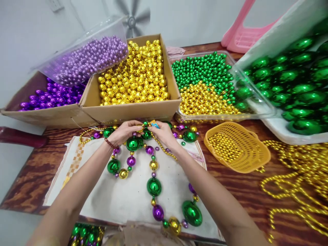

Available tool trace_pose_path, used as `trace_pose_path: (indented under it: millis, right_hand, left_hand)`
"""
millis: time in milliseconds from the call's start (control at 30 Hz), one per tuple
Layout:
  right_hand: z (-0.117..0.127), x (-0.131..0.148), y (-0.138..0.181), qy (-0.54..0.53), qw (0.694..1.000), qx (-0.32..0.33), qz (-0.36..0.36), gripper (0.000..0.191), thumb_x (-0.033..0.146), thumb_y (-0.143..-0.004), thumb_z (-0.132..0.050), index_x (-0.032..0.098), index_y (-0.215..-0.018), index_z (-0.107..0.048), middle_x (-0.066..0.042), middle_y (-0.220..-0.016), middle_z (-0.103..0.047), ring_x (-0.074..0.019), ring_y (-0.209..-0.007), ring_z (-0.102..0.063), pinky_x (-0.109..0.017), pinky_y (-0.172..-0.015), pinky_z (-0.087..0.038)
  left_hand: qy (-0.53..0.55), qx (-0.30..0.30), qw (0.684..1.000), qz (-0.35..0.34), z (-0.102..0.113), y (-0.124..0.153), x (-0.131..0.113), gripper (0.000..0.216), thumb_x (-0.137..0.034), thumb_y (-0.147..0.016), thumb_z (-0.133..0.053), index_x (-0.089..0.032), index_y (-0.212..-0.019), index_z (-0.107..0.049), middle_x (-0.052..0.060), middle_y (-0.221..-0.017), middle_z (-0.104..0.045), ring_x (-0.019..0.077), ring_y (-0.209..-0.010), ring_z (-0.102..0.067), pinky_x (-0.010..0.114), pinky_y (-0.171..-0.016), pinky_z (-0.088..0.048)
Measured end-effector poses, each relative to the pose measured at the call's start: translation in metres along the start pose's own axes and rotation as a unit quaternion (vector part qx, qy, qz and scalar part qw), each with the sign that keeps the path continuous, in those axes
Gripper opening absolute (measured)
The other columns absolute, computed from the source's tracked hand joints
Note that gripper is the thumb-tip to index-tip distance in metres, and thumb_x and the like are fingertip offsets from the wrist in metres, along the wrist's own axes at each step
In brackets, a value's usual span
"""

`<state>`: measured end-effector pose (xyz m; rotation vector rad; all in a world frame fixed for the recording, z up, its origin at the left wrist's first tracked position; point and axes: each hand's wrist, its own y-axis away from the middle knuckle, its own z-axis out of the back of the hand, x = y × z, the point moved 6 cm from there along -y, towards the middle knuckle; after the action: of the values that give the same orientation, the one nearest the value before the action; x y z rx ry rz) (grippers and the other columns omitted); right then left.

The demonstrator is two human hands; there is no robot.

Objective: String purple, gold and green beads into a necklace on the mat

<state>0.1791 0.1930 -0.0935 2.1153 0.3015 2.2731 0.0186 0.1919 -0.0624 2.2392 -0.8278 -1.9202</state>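
A garland of large green, purple and gold beads (154,186) drapes over the white cloth (120,198) and hangs toward the near table edge. My left hand (126,132) is closed in a pinch on this bead garland, close to a gold bead and a big green bead (133,143). Close beside it, my right hand (165,135) is closed around a small blue-and-orange object (154,124) whose kind I cannot make out. A thin gold bead strand (164,147) runs down from under the right fingers. Fingertips of both hands nearly meet.
Behind stand cardboard boxes of purple beads (51,97) and gold beads (133,82), plus a tray of green and gold beads (205,82). Right: a yellow basket (252,153), gold strands (302,171) and a white container (289,136) of large green beads. A fan (131,22) is behind.
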Motion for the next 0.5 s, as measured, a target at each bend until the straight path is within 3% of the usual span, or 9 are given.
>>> trace_pose_path:
  millis: [233,367,500]
  right_hand:
    - [-0.011,-0.011,0.006,-0.123,0.989,0.023,-0.076,0.026,0.038,-0.074,-0.070,0.019,-0.069,-0.052,0.005,-0.057,-0.054,-0.0085,-0.042,-0.052,-0.018,-0.035,-0.032]
    - [-0.016,-0.009,0.011,-0.161,0.982,0.035,-0.091,0.026,0.037,-0.075,-0.071,0.017,-0.072,-0.055,0.004,-0.058,-0.057,-0.0088,-0.044,-0.057,-0.016,-0.034,-0.034]
    - [-0.020,-0.007,0.010,-0.174,0.980,0.034,-0.089,0.027,0.037,-0.076,-0.072,0.017,-0.074,-0.055,0.003,-0.059,-0.059,-0.0093,-0.044,-0.060,-0.015,-0.032,-0.034]
  left_hand:
    - [-0.058,0.000,0.997,-0.053,0.006,-0.006,0.009,0.050,-0.055,-0.071,-0.080,-0.014,-0.097,-0.067,0.005,-0.093,-0.072,0.0159,-0.084,-0.067,0.026,-0.074,-0.054]
    - [-0.006,0.019,1.000,-0.004,0.004,-0.010,0.019,0.059,-0.070,-0.072,-0.070,-0.020,-0.101,-0.060,0.006,-0.100,-0.072,0.0206,-0.085,-0.071,0.033,-0.074,-0.058]
    - [0.016,0.023,0.998,0.057,0.002,-0.013,0.028,0.062,-0.075,-0.076,-0.061,-0.020,-0.103,-0.060,0.007,-0.092,-0.074,0.0206,-0.077,-0.073,0.034,-0.071,-0.058]
